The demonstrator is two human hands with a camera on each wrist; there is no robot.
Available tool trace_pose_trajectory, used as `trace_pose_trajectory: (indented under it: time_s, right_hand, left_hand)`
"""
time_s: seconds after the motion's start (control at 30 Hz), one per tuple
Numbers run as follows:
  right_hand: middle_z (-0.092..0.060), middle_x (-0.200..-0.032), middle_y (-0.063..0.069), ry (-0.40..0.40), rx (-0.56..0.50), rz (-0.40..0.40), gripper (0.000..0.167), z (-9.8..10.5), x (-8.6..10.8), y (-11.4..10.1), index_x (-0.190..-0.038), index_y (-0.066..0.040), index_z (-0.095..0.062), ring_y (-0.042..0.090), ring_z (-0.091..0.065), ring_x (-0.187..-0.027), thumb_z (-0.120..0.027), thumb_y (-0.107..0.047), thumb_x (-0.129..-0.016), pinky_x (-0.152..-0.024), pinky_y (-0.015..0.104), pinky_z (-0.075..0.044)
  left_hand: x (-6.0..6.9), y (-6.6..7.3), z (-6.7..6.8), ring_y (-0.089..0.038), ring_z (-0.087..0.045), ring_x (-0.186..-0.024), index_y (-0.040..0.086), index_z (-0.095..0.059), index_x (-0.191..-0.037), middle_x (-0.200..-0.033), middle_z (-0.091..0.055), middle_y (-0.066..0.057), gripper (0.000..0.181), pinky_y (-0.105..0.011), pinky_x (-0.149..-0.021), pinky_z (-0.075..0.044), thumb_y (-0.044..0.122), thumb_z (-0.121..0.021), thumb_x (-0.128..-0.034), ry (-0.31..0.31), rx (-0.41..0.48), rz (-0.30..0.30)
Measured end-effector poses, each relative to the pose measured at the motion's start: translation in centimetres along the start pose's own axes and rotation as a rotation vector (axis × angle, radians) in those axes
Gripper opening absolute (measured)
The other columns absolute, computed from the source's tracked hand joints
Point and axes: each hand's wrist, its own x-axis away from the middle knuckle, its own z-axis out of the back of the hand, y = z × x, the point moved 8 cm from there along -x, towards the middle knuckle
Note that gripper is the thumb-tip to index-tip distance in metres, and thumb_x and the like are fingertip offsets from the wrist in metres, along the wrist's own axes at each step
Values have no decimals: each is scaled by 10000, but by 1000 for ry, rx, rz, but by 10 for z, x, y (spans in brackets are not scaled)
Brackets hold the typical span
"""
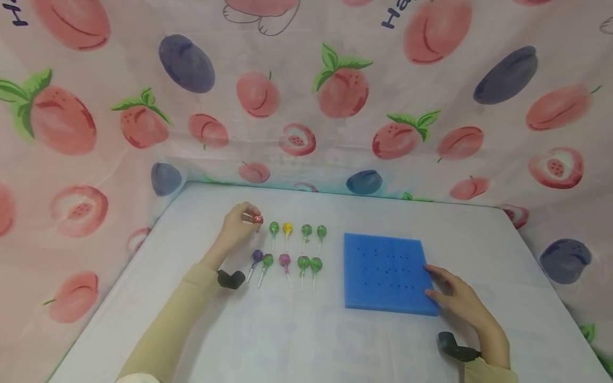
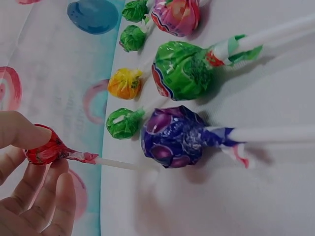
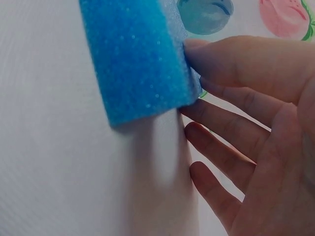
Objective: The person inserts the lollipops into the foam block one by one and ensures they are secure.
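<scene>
Between thumb and fingers, my left hand (image 1: 238, 224) pinches the wrapped head of a red lollipop (image 1: 258, 218); in the left wrist view the red lollipop (image 2: 45, 146) has its white stick pointing right. Beside that hand lie a purple lollipop (image 1: 257, 256) and a green one (image 1: 274, 227). On the right, my right hand (image 1: 462, 303) touches the right edge of a blue foam block (image 1: 383, 298) dotted with small holes. The right wrist view shows the thumb and fingertips of my right hand (image 3: 246, 123) against the side of the foam (image 3: 133, 64), fingers loosely extended.
More lollipops lie in two rows left of the foam, among them a yellow one (image 1: 287, 229), a pink one (image 1: 284, 259) and several green ones. A fruit-print cloth (image 1: 306, 106) stands behind the white table (image 1: 287, 340).
</scene>
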Motion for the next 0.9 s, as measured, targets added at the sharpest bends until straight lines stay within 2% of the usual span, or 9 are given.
trace_pose_trajectory:
  time_s: [0.33, 0.63, 0.9]
  right_hand:
    - [-294, -1519, 291, 6, 8, 0, 711, 0, 0, 1, -1457, -45, -359, 532, -227, -1389, -661, -348, -890, -1097, 672, -225]
    - [-289, -1520, 294, 14, 21, -8, 699, 1, 0, 2, -1457, -54, -362, 535, -227, -1387, -654, -346, -892, -1093, 680, -226]
    - [-289, -1519, 297, 12, 11, -9, 697, -1, 0, 2, -1455, -57, -366, 534, -231, -1388, -661, -339, -891, -1094, 677, -230]
  left_hand:
    - [2, 10, -7, -337, -625, -1019, 45, -596, -1076, -1115, -565, -174, 274, -353, -776, -573, 25, -684, -817, -12, 53, -38]
    - [0, 24, -18, -342, -626, -1018, 44, -609, -1049, -1111, -556, -164, 257, -400, -820, -574, 27, -702, -810, -16, 100, -64]
    - [1, 38, -30, -326, -634, -984, 46, -612, -1036, -1084, -563, -150, 266, -389, -813, -576, 12, -708, -791, -22, 116, -107]
